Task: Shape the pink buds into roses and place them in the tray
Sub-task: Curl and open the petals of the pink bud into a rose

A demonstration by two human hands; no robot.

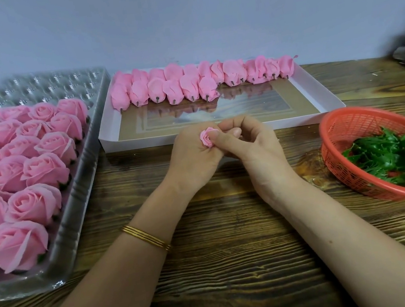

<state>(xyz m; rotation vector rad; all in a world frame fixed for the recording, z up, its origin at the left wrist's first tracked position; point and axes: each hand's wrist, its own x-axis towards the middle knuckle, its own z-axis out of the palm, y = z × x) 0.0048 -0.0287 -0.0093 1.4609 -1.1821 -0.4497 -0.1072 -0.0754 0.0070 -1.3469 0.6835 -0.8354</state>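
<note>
Tray (81, 186) at nine o'clock held many finished roses (45, 170); far pockets bare. Row of buds (174, 89) waited in box (142, 142) at twelve. At centre, left hand (194, 159) grip curled round one bud (207, 137); right hand (255, 146) grip pinched its petal.

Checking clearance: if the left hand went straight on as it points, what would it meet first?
Fingers of the right hand, pinching the same bud; beyond them, probably the white box's front wall.

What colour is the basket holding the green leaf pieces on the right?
The basket is red-orange plastic mesh, seen in the head view.
</note>
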